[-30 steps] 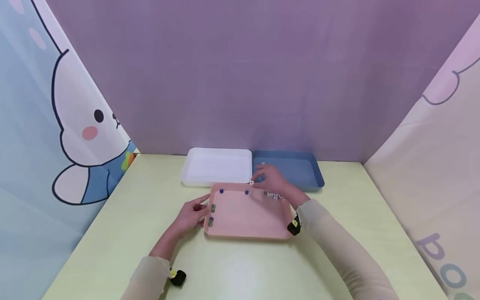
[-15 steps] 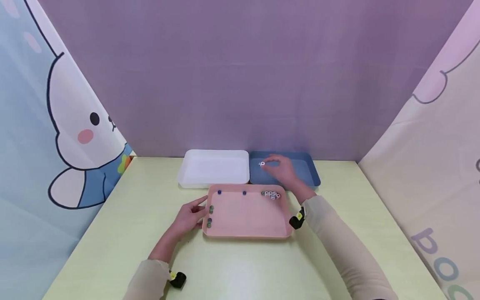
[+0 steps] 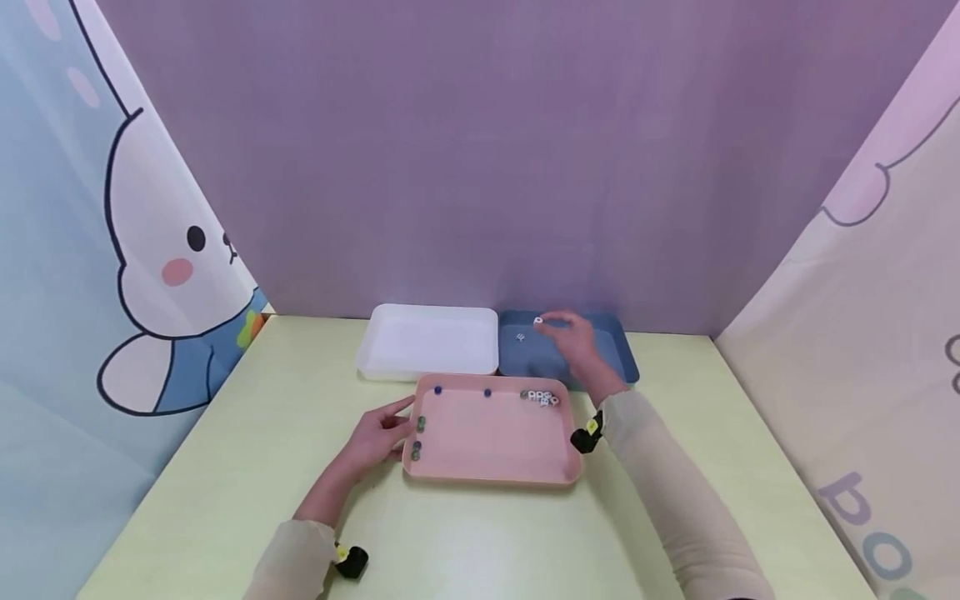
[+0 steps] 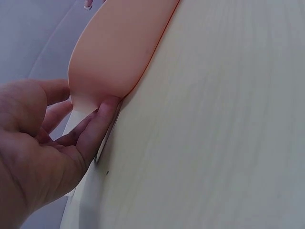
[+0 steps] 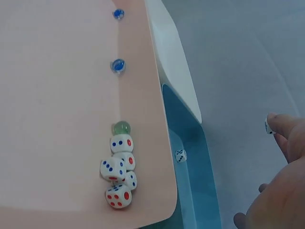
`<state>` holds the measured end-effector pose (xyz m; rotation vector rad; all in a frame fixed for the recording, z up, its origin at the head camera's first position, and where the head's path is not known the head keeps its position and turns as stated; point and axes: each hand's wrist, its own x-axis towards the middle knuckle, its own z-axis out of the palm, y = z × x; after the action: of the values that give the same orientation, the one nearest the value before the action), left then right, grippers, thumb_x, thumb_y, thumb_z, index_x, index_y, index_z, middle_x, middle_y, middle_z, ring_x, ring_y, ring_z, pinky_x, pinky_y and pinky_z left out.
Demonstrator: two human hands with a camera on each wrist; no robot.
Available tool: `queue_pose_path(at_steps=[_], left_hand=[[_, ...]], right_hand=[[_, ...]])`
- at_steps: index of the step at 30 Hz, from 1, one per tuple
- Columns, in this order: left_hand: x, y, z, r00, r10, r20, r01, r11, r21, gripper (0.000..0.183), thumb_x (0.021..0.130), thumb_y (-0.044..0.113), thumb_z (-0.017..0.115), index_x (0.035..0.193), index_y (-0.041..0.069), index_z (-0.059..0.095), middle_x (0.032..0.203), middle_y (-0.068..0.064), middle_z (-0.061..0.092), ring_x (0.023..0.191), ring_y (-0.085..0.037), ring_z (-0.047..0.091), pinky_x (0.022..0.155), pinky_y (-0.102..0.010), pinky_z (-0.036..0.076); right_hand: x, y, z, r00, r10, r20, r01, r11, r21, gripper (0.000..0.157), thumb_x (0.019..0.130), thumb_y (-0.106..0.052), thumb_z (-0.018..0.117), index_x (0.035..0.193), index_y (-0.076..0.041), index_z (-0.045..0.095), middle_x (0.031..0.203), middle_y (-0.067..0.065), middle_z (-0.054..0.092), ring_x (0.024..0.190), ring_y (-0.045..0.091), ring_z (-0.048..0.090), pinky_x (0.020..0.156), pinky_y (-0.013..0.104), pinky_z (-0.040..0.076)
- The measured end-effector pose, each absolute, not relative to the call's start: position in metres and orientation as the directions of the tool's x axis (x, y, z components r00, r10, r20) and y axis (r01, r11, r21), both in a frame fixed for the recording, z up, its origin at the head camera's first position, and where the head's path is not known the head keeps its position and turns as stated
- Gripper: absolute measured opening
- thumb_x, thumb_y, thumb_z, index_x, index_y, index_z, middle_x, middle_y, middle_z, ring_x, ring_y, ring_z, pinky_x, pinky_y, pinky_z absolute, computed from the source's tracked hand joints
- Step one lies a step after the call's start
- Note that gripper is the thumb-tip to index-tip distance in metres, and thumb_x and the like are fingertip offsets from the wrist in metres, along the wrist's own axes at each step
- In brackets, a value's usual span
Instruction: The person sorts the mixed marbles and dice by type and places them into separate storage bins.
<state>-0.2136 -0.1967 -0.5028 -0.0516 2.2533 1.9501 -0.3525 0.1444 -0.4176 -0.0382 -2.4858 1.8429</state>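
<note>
My right hand (image 3: 572, 340) pinches a white die (image 3: 537, 321) between thumb and finger, above the blue tray (image 3: 630, 358). Another die (image 5: 180, 155) lies inside that tray. Nearer me is the pink tray (image 3: 487, 457), whose left side my left hand (image 3: 378, 435) holds; the left wrist view shows thumb (image 4: 107, 112) and fingers against its outer wall. Several dice (image 5: 114, 169) cluster at the pink tray's far right, beside a green marble (image 5: 122, 128). Two blue marbles (image 3: 487, 392) sit along its far wall. Several more marbles (image 3: 421, 424) lie by its left wall.
A white tray (image 3: 427, 342) stands left of the blue tray, side by side with it. All three trays rest on a pale yellow table (image 3: 480, 542). A purple backdrop (image 3: 480, 167) rises behind, with printed cloths (image 3: 180, 292) at both sides.
My right hand has carried a die from the pink tray's far edge to above the blue tray. My left hand stays at the pink tray's left side.
</note>
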Motion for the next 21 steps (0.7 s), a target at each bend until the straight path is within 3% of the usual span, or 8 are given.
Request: queue_pose_path(at_steps=[7,21], left_hand=[[-0.208,-0.2,-0.509,-0.985,0.072,-0.157,-0.145,0.148,0.978,0.053,0.094,0.01,0.065,0.144,0.017,0.05,0.111,-0.018,0.061,0.093,-0.025,0.059,0.065,-0.038,0.058],[-0.211,-0.197,-0.509,-0.988,0.07,-0.137,-0.125,0.15,0.981,0.053,0.094,0.011,0.064,0.144,0.018,0.049,0.115,-0.017,0.062,0.096,-0.026,0.06,0.064,-0.035,0.058]], right_hand=[[-0.362,0.148,-0.431,-0.997,0.071,0.02,0.001,0.284,-0.959,0.031,0.087,-0.024,0.075,0.113,-0.008,0.07,0.138,0.009,0.051,0.126,0.031,0.045,0.1,0.05,0.04],[-0.39,0.158,-0.445,-0.993,0.109,-0.037,0.065,0.266,-0.962,0.032,0.087,-0.027,0.074,0.114,-0.009,0.07,0.138,0.007,0.051,0.125,0.031,0.046,0.1,0.05,0.04]])
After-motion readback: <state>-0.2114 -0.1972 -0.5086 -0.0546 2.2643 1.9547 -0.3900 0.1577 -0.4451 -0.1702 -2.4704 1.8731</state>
